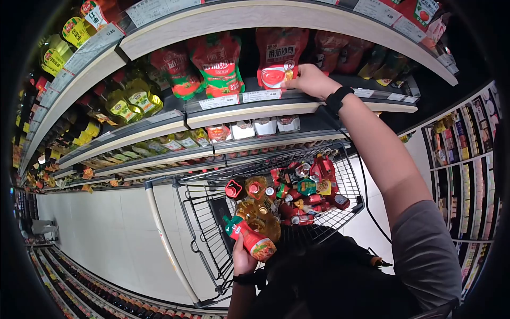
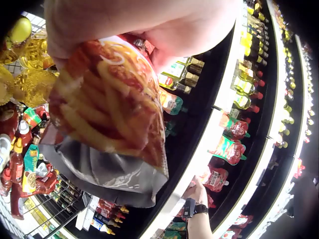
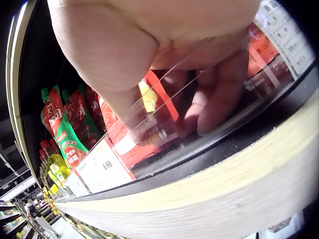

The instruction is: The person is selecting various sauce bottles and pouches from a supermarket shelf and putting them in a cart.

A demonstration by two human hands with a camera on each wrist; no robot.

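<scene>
My right hand [image 1: 314, 81] reaches to the shelf and pinches the lower right edge of a red ketchup pouch [image 1: 279, 53], which stands upright behind the price labels. In the right wrist view the thumb lies over the front of that pouch [image 3: 162, 99], with the other fingers curled at its side. Low over the cart, my left hand [image 1: 243, 259] grips another ketchup pouch [image 1: 254, 240], red with a green cap, tilted with the cap to the upper left. Up close, the left wrist view shows the fries picture and silver base of this pouch [image 2: 104, 114].
Green-and-red pouches [image 1: 218, 64] stand left of the reached one. A clear shelf lip with price labels [image 1: 262, 95] runs along the front edge. Below is a wire shopping cart [image 1: 199, 234] holding oil bottles [image 1: 247, 210] and several red sauce bottles and packs [image 1: 313, 199].
</scene>
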